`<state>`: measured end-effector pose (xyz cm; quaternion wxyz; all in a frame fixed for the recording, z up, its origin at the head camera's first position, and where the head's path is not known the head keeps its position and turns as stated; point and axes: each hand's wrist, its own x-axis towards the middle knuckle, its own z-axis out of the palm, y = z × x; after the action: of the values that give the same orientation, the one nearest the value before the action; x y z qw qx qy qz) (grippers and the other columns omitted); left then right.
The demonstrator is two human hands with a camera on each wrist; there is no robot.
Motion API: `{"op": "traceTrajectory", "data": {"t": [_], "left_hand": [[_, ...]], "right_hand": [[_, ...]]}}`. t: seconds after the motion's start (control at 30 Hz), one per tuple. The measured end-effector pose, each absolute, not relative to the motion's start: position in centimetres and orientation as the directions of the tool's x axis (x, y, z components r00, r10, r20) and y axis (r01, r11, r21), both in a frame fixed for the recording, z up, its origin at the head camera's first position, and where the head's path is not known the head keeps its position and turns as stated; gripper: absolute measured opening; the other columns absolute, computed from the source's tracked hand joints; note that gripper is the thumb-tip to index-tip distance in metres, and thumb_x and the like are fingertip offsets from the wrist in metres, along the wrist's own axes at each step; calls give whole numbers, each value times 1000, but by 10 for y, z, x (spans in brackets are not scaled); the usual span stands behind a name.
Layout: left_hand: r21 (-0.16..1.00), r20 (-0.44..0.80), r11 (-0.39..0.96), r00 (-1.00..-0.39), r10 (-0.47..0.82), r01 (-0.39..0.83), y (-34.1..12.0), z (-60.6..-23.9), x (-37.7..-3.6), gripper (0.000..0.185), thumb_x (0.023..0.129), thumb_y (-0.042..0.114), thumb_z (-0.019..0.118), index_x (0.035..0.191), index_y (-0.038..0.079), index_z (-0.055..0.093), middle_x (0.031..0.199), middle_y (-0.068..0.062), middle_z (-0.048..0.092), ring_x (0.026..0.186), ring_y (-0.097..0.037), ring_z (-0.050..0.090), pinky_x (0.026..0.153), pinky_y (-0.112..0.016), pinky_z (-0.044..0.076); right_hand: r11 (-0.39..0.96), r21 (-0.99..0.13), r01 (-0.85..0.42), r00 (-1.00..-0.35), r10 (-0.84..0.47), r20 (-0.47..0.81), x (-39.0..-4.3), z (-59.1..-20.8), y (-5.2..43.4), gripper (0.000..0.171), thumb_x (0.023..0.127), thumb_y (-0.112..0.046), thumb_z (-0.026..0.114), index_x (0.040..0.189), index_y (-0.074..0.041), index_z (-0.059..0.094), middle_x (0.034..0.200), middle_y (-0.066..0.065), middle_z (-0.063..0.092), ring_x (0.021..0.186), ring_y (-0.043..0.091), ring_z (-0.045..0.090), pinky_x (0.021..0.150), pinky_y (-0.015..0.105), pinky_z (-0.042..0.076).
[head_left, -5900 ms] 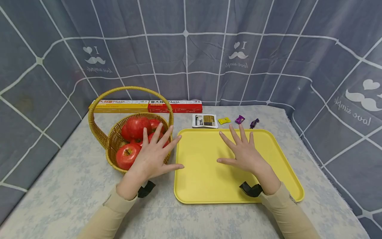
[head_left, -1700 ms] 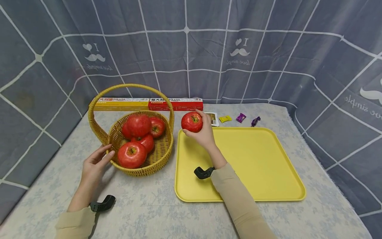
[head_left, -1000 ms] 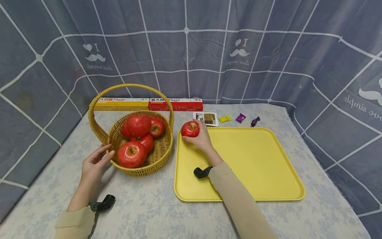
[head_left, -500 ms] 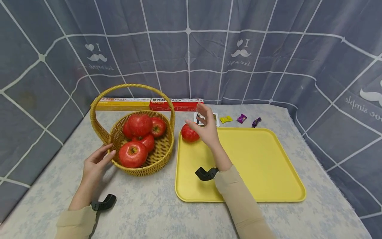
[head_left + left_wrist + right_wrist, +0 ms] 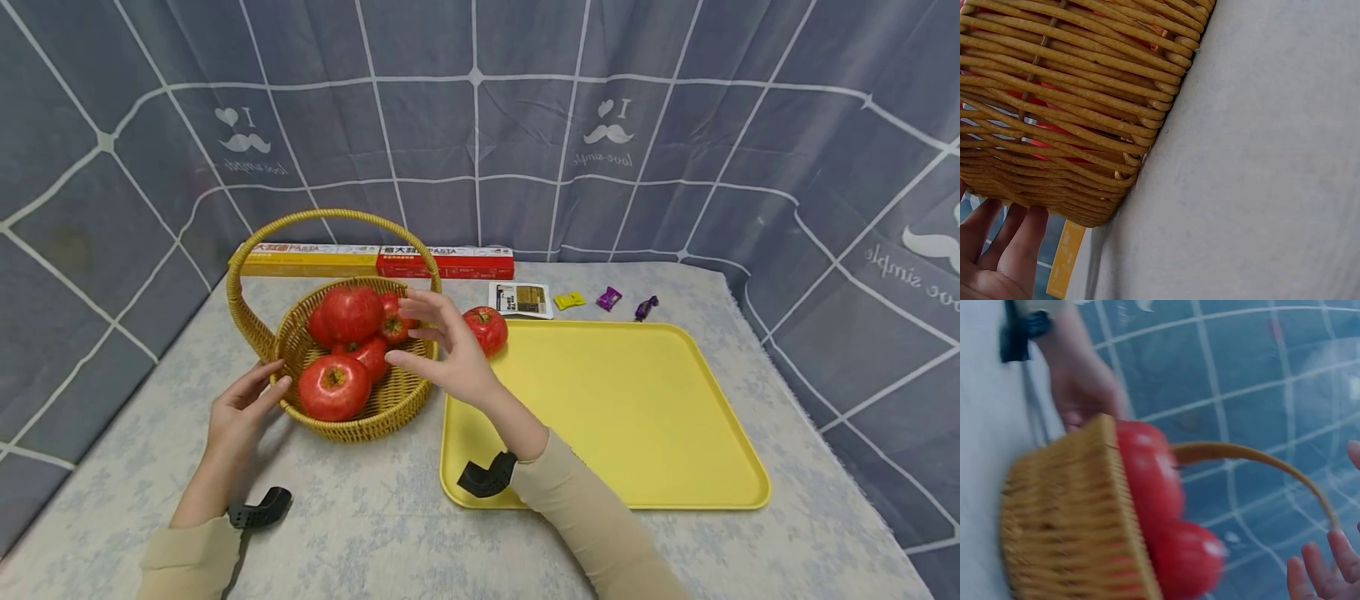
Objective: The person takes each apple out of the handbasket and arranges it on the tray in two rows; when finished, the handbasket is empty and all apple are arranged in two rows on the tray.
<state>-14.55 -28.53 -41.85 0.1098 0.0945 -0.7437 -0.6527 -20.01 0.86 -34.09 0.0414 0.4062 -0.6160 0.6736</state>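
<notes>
The yellow wicker basket (image 5: 390, 417) with its tall arched handle holds several red apples (image 5: 334, 387). My left hand (image 5: 236, 421) holds the basket's left rim near the foot of the handle; the left wrist view shows its fingertips against the wicker. Over the right side of the basket reaches my right hand (image 5: 450, 354), thumb and fingers spread apart with nothing between them, partly hiding one apple (image 5: 393, 318). A single apple (image 5: 487, 329) rests at the back-left corner of the yellow tray (image 5: 600, 417), partly behind the right hand.
Behind the basket lie a yellow pasta box (image 5: 307, 262) and a red one (image 5: 450, 265). Back of the tray are a flat white-and-brown packet (image 5: 521, 300), a yellow wrapped candy (image 5: 568, 300) and two purple ones (image 5: 609, 297). A grey curtain (image 5: 517, 133) closes off the back and sides.
My right hand has set an apple on the tray's back-left corner, let go of it, and moved left over the basket. My left hand stays at the basket rim.
</notes>
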Motion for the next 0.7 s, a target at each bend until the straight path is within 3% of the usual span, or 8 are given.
{"op": "traceTrajectory", "data": {"t": [0.13,0.33,0.47,0.7], "left_hand": [[992,49,125,-960,-275,15,-285,-419,-144,46,89,24,66,133,15,56,153,-6,24,138,-15,25,85,-5,39],[996,45,87,-964,-262,23,-284,-418,-142,47,90,22,66,134,13,55,154,-3,24,138,-13,25,86,-5,39],[996,48,87,-965,-259,26,-284,-418,-142,48,90,22,66,134,11,54,153,-3,24,138,-12,25,85,-5,39],[993,33,117,-962,-271,2,-284,-417,-143,49,89,25,66,135,13,53,154,-4,23,138,-14,24,84,-5,39]], "right_hand": [[-161,-845,-510,-676,-532,509,-200,-351,-14,67,80,2,72,137,-3,37,133,19,47,123,21,45,99,43,41],[-35,-885,-463,-685,-619,383,-201,-367,-37,67,81,-8,74,137,-11,39,138,12,43,124,21,44,101,33,40],[2,-905,-426,-701,-633,329,-203,-377,-49,68,79,-14,77,136,-14,40,138,8,44,122,13,45,99,25,39],[116,-894,-432,-704,-663,254,-207,-380,-56,67,75,-22,81,133,-18,47,133,-2,45,121,6,42,97,24,39]]}}
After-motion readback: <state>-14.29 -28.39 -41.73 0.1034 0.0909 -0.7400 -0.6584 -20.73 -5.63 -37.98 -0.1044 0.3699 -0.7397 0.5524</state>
